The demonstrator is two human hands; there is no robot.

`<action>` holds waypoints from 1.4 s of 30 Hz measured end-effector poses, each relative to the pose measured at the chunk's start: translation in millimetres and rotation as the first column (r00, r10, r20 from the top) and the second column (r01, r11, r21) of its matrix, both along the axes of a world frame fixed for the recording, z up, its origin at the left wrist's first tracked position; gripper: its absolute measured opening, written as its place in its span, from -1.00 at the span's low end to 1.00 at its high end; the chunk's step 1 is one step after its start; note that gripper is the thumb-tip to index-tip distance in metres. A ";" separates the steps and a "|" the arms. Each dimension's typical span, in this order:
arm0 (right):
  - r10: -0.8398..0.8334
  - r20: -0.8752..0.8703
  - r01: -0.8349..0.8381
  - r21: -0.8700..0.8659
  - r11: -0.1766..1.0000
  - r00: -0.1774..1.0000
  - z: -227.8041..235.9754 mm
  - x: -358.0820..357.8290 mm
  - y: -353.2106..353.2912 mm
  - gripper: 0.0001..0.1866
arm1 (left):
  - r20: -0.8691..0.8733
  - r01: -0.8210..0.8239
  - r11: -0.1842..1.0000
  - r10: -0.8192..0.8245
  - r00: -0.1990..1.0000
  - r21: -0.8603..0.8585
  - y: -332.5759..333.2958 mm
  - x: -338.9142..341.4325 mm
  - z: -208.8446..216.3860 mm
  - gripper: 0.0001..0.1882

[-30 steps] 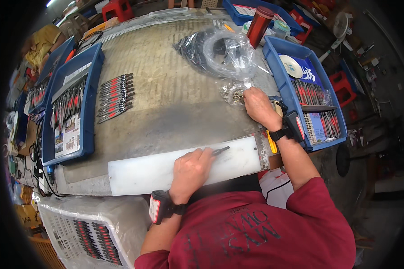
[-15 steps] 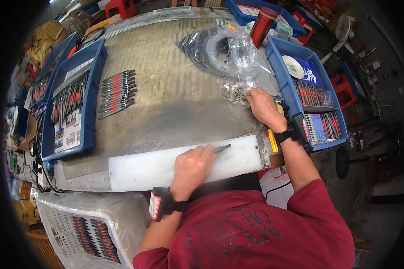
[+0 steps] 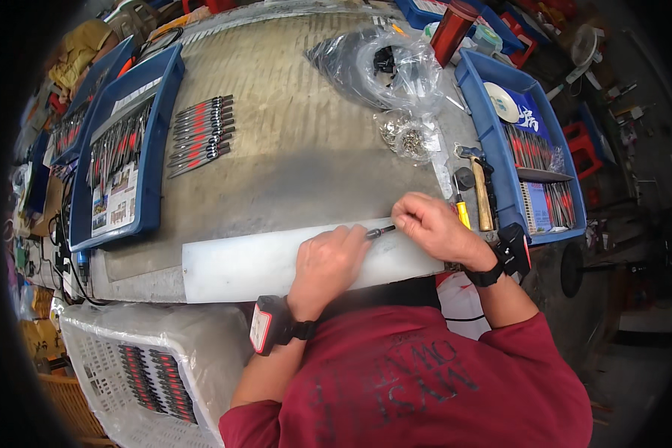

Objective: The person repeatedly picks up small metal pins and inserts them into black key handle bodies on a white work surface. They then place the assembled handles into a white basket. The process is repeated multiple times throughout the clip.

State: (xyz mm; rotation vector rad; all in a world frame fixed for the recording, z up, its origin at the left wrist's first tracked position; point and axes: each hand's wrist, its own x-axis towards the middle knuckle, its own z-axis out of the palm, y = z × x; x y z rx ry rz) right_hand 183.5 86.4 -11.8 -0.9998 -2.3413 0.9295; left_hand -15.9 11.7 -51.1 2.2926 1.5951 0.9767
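Observation:
My left hand is closed around a slim dark pen-shaped tool, whose end sticks out to the right over a white board. Close to that end, my right hand is pinched, and whatever its fingertips hold is too small to make out. Beyond the right hand lies an open clear bag of small metal parts. A row of similar black and red pen-shaped tools rests on the table at the left.
Blue trays of such tools flank the table, one at left and one at right. A hammer and a yellow-handled screwdriver lie by my right hand. A plastic-lined white crate stands lower left. A red cylinder is farther back.
My right hand has come back from the bag of metal parts to the end of the tool in my left hand. The left hand stays over the white board.

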 end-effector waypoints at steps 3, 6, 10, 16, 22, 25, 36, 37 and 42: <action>0.043 0.072 -0.042 -0.014 0.999 0.996 0.5 -6.5 -9.5 -0.86 | 0.008 0.004 1.000 -0.004 1.000 0.016 0.0 0.2 -0.8 -0.84; 0.053 0.083 -0.055 0.024 0.998 0.995 -0.2 -9.5 -13.2 -0.88 | 0.007 0.002 1.000 -0.002 1.000 0.024 -0.3 0.6 -0.8 -0.83; 0.057 0.093 -0.065 0.081 0.995 0.994 -2.8 -11.0 -14.8 -0.91 | -0.017 -0.002 1.000 0.002 1.000 0.030 -0.2 0.9 -0.1 -0.84; 0.061 0.145 -0.081 0.133 0.988 0.988 -5.1 -12.9 -14.5 -0.92 | -0.027 -0.011 0.998 0.012 1.000 0.060 -0.2 2.5 0.6 -0.81; 0.069 0.193 -0.101 0.158 0.982 0.979 -3.9 -16.1 -13.7 -0.91 | -0.047 -0.005 0.996 0.009 0.999 0.089 0.1 2.7 -0.5 -0.80; 0.071 0.218 -0.111 0.178 0.978 0.973 -4.0 -17.1 -12.9 -0.91 | -0.058 -0.003 0.996 0.008 0.998 0.094 -0.2 2.7 -0.7 -0.79; -0.026 0.135 0.001 0.184 0.983 0.991 -10.7 -19.8 -18.5 -0.85 | -0.053 0.002 0.996 0.003 0.999 0.094 0.3 2.4 -2.6 -0.79; -0.017 0.125 -0.007 0.193 0.981 0.992 -11.4 -19.7 -18.1 -0.84 | -0.054 0.001 0.996 0.004 0.999 0.092 0.2 2.4 -2.7 -0.79; -0.062 0.080 0.058 0.052 0.997 0.995 -11.2 -16.2 -13.9 -0.79 | -0.053 -0.008 1.000 0.009 0.999 0.022 -1.6 1.0 -2.1 -0.81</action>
